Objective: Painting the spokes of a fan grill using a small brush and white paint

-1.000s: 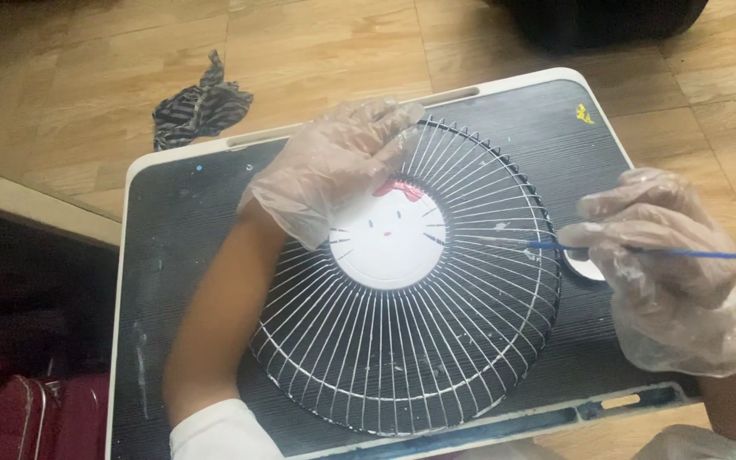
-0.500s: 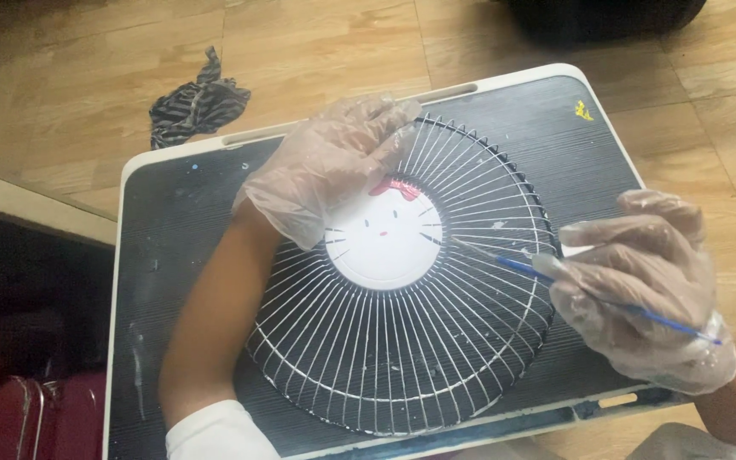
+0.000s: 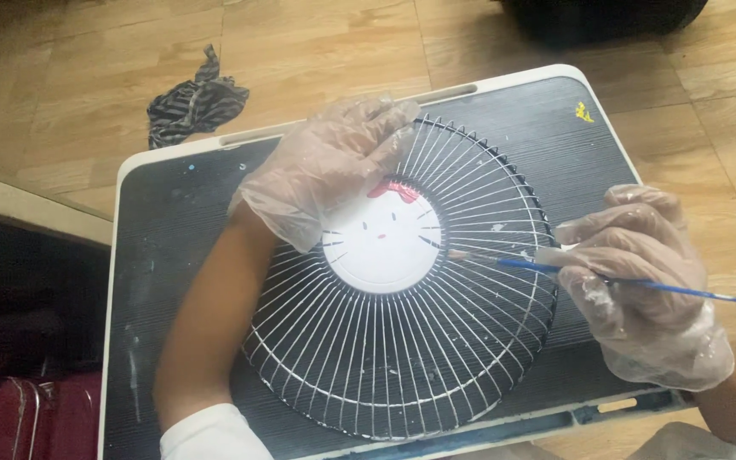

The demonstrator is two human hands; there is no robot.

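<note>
- Bottom edge: left forearm comes in from the lower left w/ a white sleeve [image 3: 210, 434] cut off by the frame; right wrist leaves at the lower right corner, mostly out of view.
- Lap tray [image 3: 172, 255], dark ribbed top w/ white rim, sits on the floor; its near rim is partly cut off, paint flecks on the left part.
- Fan grille [image 3: 402, 341], round wire guard w/ white spokes, lies flat on the tray, centre to right; white cartoon-cat disc [image 3: 382, 244] at its hub, red bow on top.
- Right hand [image 3: 641, 281], clear plastic glove smeared w/ white, fingers curled tight around a thin blue paintbrush [image 3: 547, 268]; brush lies approx level, tip on the spokes just right of the disc, handle end sticking out past the hand to the right.
- Bristles hard to make out against the wires.
- Left hand [image 3: 325, 166], also gloved, lies flat & spread on the grille's upper left, fingertips toward the rim, palm edge covering part of the disc; not clasping anything, just pressing.
- Beyond the tray: striped dark rag [image 3: 193, 102] crumpled on the wooden floor [image 3: 317, 51], upper left.
- Top right: a dark bulky thing, cut off, can't ID.
</note>
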